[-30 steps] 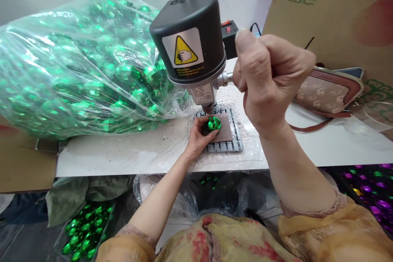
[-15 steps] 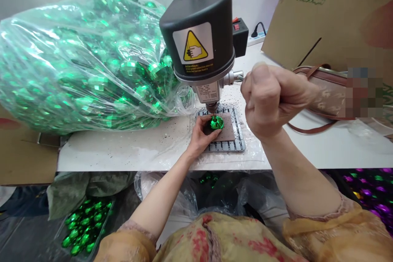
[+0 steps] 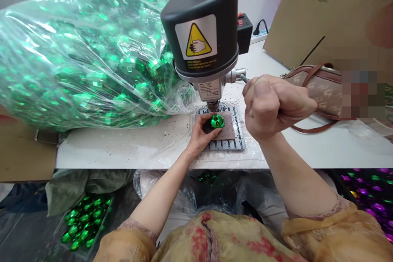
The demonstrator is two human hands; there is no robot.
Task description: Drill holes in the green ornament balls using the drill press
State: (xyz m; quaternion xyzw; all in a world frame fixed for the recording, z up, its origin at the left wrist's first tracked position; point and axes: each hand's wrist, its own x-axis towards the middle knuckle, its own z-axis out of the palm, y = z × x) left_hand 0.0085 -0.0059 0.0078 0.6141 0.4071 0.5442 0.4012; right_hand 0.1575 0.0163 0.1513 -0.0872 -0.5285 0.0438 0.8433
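The head view shows the left hand [image 3: 201,133], thumb and forefinger parted only by the width of the green faceted ornament [image 3: 217,120], pinching it on the brown pad [image 3: 229,126] over the slotted metal plate [image 3: 241,141], directly below the drill press [image 3: 199,28] and near the worktop's [image 3: 123,151] front edge. The right hand [image 3: 270,104] is closed in a fist around the feed lever [image 3: 244,77] at the press's side. A clear bag of green ornaments [image 3: 92,61] lies along the worktop's left side, and a patterned handbag [image 3: 321,88] sits toward its right end.

White table [image 3: 123,149] | bag of green balls [image 3: 92,61] | slotted plate [image 3: 229,145] | handbag [image 3: 322,90] | dark crumbs [image 3: 172,123]
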